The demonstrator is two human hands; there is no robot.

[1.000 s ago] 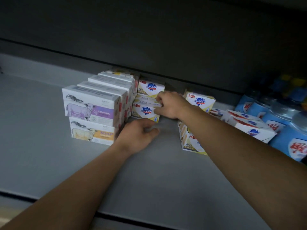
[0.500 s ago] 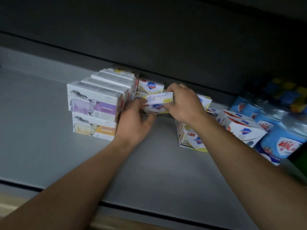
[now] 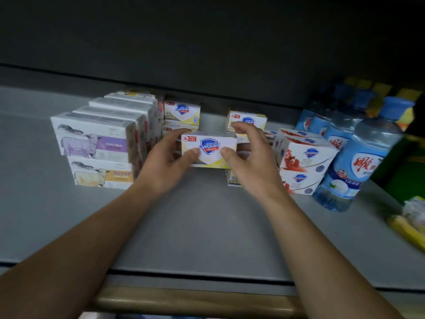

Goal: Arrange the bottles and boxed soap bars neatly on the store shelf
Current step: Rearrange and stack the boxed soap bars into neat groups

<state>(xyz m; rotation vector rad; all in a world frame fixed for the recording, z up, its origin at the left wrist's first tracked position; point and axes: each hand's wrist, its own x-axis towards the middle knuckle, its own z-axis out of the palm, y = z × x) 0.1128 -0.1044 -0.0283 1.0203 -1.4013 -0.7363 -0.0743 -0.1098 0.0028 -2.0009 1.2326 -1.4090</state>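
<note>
A shop: a grey display shelf (image 3: 207, 226) stocked with stacked boxed soap bars (image 3: 99, 139) and blue bottles (image 3: 358, 157).

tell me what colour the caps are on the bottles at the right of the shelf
Blue, on the bottles with light blue labels; seen in the head view.

Open shelf floor in front, boxes and bottles hemming the back

Bare shelf (image 3: 207, 226) lies in front of the sheep-print soap stack (image 3: 96, 148); right of that stack, Safeguard boxes (image 3: 181, 111) and blue bottles (image 3: 358, 162) block passage.
</note>
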